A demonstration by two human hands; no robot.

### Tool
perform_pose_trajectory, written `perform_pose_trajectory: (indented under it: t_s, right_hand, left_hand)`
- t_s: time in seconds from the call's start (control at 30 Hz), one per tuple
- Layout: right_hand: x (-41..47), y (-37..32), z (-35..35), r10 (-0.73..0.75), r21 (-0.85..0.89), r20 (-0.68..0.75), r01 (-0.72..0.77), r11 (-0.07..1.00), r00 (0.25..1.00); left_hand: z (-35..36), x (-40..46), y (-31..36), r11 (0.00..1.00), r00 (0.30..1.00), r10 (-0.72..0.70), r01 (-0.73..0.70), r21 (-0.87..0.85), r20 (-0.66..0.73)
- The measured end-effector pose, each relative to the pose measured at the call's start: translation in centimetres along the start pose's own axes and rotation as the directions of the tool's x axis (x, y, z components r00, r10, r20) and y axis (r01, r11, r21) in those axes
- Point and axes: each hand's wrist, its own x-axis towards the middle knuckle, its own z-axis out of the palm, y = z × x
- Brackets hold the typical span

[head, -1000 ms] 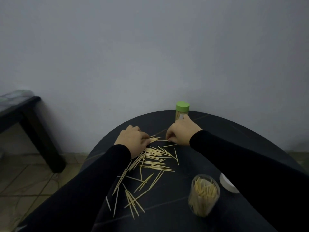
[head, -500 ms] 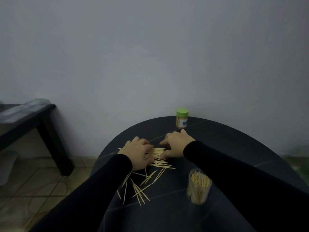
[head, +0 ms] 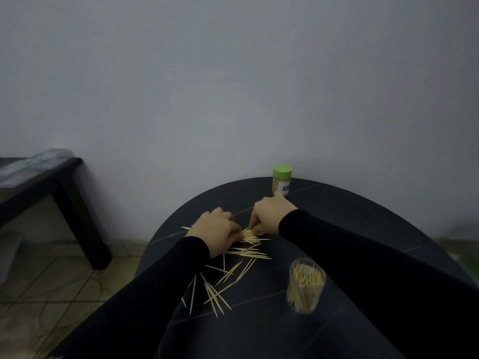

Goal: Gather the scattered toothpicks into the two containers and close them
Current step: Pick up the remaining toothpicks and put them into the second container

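Bunching loose toothpicks point(head: 247, 235) into a tidy bundle seems to be the step in hand, and it explains why both hands meet at the far end of the scatter on the dark round table point(head: 350, 216). The left hand point(head: 216, 230) lies knuckles-up over the pile with its fingers curled down onto the sticks, apparently corralling them from one side; the right hand point(head: 269, 216) comes in from the other side with thumb and fingers bent toward the same bunch, looking like a pinch on its ends (the fingertips themselves are hidden, so I cannot tell how many sticks it has). Working from two sides makes sense, since thin sticks roll and cross one another and are hard to lift singly off a flat top.

Nearer the person, more toothpicks point(head: 215, 294) lie fanned and crossed, well apart from the hands and not yet gathered. An open clear jar point(head: 305, 286) stands upright to the right of them, already partly filled, and sits close so a bundle has a short trip. A second jar with a green lid point(head: 282, 181) stands at the table's far edge just beyond the right hand, lid on, so that one appears finished. By my reckoning the job is past halfway. A dark bench point(head: 39, 182) stands off to the left.
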Motion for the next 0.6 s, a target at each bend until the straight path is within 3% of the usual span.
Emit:
perform_pose_trajectory:
  t_s: [0.5,0.6]
  right_hand:
    - [-1.8,1.8,0.7,0.003,-0.033,0.057,-0.002,0.999,0.998]
    - [-1.8,2.0,0.8,0.0,-0.047,0.015,0.0,0.999,1.0]
  left_hand:
    - [-0.7,0.6,1.5,0.999,0.998,0.031,-0.031,0.009,-0.05]
    - [-0.7,0.6,1.4,1.0,0.999,0.011,-0.011,-0.008,-0.05]
